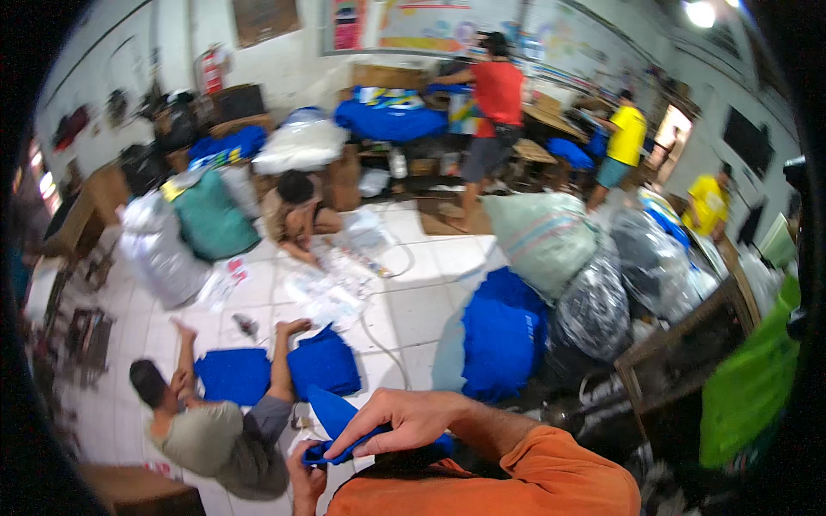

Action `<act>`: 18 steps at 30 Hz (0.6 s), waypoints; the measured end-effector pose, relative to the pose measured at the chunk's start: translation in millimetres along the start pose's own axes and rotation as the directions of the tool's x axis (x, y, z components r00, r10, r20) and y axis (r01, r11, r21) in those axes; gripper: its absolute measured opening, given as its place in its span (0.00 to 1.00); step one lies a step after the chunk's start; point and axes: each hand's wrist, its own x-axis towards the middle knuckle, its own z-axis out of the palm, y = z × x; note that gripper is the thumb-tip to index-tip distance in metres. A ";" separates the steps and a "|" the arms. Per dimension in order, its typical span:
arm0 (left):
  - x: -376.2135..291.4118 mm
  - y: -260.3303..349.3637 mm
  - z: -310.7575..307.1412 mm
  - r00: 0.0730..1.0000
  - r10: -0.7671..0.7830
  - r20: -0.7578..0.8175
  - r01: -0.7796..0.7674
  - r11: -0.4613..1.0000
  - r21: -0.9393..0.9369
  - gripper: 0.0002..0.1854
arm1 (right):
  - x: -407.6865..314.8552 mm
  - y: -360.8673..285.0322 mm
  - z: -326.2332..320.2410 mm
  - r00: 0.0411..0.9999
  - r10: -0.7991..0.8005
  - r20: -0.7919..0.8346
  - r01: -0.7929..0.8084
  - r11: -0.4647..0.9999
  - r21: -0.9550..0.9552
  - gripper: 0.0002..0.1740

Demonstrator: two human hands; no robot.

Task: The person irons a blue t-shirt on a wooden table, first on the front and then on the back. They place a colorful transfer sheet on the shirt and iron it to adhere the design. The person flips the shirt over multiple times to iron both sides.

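A piece of blue fabric [335,411] is held up close to my body, low in the head view. My left hand [307,474] grips its folded edge from the left, with fingers curled and thumb near the cloth. From the right my right hand [403,422] reaches over and pinches the same fabric between fingers and thumb. The two hands are close together at the folded part. Past them on the tiled floor lies a blue cloth stack [324,362], and left of it another blue cloth stack [233,376]. My orange sleeve covers the view below.
A person [206,438] sits on the floor at lower left; another person [297,206] crouches farther off. A large blue cloth bundle [503,335], stuffed sacks [548,238] and a wooden frame [684,342] stand to the right. People in red and yellow shirts are at the back.
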 end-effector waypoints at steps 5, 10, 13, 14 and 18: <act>-49.1 24.0 -63.0 0.810 0.061 -0.583 0.107 0.962 0.250 0.11 | 56.6 8.8 -38.7 0.963 -0.099 0.250 0.133 0.983 -0.127 0.24; -129.3 107.6 -109.7 0.660 0.120 -0.742 0.331 0.840 0.430 0.10 | 118.4 54.1 -80.9 0.844 0.343 0.412 0.111 0.640 -0.760 0.25; -162.1 148.6 -85.3 0.488 0.236 -0.840 0.458 0.750 0.477 0.13 | 168.6 81.7 -82.3 0.941 0.226 0.254 0.150 0.395 -0.906 0.19; -170.0 156.7 -75.9 0.392 0.269 -0.879 0.551 0.696 0.459 0.15 | 187.8 84.6 -80.3 0.967 0.064 0.247 0.198 0.423 -0.884 0.18; -198.9 167.6 -55.9 -0.024 0.388 -0.921 0.664 0.695 0.276 0.17 | 260.0 85.9 -33.2 0.954 -0.263 0.146 0.294 0.713 -0.637 0.13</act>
